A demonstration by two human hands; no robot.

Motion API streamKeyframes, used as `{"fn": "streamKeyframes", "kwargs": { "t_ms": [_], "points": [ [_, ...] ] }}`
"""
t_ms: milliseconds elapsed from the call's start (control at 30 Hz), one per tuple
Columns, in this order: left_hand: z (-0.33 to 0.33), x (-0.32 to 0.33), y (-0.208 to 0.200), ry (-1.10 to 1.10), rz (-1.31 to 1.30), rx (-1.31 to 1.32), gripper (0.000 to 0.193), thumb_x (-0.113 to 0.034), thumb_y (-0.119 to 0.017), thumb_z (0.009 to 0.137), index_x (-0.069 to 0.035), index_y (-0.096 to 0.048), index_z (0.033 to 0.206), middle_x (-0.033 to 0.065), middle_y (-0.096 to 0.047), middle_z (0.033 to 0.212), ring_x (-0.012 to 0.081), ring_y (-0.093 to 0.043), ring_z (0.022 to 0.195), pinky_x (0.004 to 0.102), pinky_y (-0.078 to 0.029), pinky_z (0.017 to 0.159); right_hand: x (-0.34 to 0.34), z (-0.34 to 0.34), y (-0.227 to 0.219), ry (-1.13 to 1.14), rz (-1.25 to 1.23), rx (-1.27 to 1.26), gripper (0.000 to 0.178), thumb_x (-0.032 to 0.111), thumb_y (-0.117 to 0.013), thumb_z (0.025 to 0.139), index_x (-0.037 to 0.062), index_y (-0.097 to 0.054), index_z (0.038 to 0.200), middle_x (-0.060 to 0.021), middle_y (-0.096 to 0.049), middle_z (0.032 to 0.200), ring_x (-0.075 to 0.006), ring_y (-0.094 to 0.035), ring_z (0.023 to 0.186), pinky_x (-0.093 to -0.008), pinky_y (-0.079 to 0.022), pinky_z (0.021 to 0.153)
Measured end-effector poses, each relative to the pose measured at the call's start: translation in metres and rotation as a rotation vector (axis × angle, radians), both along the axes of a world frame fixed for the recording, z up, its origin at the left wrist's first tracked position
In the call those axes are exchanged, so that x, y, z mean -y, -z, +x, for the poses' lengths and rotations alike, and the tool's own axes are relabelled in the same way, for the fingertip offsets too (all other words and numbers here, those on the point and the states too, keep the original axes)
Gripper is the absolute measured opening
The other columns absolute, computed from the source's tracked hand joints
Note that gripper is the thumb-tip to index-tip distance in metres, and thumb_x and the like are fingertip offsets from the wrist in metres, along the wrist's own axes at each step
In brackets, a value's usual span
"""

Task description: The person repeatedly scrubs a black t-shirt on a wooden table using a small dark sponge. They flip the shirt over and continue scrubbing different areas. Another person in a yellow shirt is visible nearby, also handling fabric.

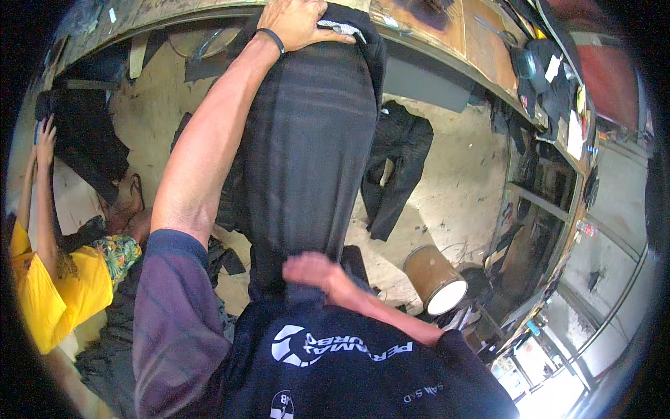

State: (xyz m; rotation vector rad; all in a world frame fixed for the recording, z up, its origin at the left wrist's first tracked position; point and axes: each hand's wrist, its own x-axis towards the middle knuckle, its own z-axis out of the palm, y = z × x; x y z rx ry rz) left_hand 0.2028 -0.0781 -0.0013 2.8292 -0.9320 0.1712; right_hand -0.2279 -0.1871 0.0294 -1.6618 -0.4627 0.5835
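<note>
A long black garment, seemingly trousers (307, 140), is stretched away from my body toward the wooden table edge at the top. My left hand (296, 24), with a dark band at the wrist, grips its far end. The thumb lies across the cloth beside a strip of pale striped lining (342, 28); the fingertips are partly cut off by the picture's edge. Close to my body, my right hand (310, 271) is over the near end of the garment. Motion smears its fingers, so its grip does not show.
At the left, a person in a yellow shirt (63, 286) handles black cloth (84, 143). More black trousers (398, 160) lie on the floor to the right, near a brown drum (429, 269). A cluttered wooden table (481, 42) curves along the far and right sides.
</note>
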Motion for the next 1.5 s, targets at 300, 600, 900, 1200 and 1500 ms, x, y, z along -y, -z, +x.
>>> {"fn": "streamKeyframes", "kwargs": {
  "t_ms": [300,600,900,1200,1500],
  "points": [
    [-0.002,0.005,0.005,-0.007,0.024,0.176,0.099,-0.099,-0.058,0.074,-0.005,-0.082,0.091,0.0220,-0.077,0.088,0.0405,-0.075,0.088,0.0559,-0.055,0.086,0.020,0.029,0.008,0.092,-0.194,0.189,0.075,0.000,-0.070,0.073,0.0081,-0.067,0.147,-0.0132,-0.061,0.157,-0.0308,-0.052,0.151,-0.0492,-0.033,0.131],
    [0.002,0.005,-0.005,-0.018,0.037,0.004,0.097,-0.098,-0.059,0.075,-0.005,-0.082,0.092,0.0218,-0.078,0.092,0.0408,-0.076,0.088,0.0512,-0.057,0.078,0.010,0.020,0.009,0.199,-0.336,0.238,0.047,0.007,-0.059,0.093,0.0108,-0.073,0.138,-0.0104,-0.065,0.153,-0.0304,-0.056,0.147,-0.0511,-0.038,0.127],
    [-0.033,0.015,-0.003,-0.039,-0.242,0.181,0.078,-0.081,-0.068,0.085,-0.009,-0.072,0.117,0.0176,-0.069,0.123,0.0344,-0.064,0.120,0.0506,-0.048,0.100,0.025,0.142,-0.013,0.063,-0.188,0.295,0.070,0.000,-0.073,0.068,0.0054,-0.073,0.138,-0.0150,-0.067,0.150,-0.0333,-0.057,0.146,-0.0464,-0.045,0.124],
    [-0.010,0.018,0.010,0.016,-0.144,-0.123,0.083,-0.087,-0.063,0.083,-0.009,-0.079,0.104,0.0163,-0.078,0.108,0.0333,-0.073,0.107,0.0499,-0.054,0.091,0.004,0.192,-0.024,0.041,-0.159,0.244,0.072,0.005,-0.073,0.061,0.0040,-0.074,0.133,-0.0177,-0.067,0.148,-0.0343,-0.059,0.144,-0.0477,-0.043,0.124],
    [-0.009,0.026,-0.008,-0.030,-0.129,-0.128,0.086,-0.090,-0.063,0.081,-0.010,-0.079,0.109,0.0187,-0.078,0.111,0.0381,-0.074,0.107,0.0510,-0.057,0.091,-0.032,0.016,0.014,-0.029,0.066,-0.006,0.040,0.012,-0.057,0.097,0.0088,-0.076,0.133,-0.0123,-0.072,0.142,-0.0306,-0.061,0.141,-0.0481,-0.044,0.122]
  ]
}}
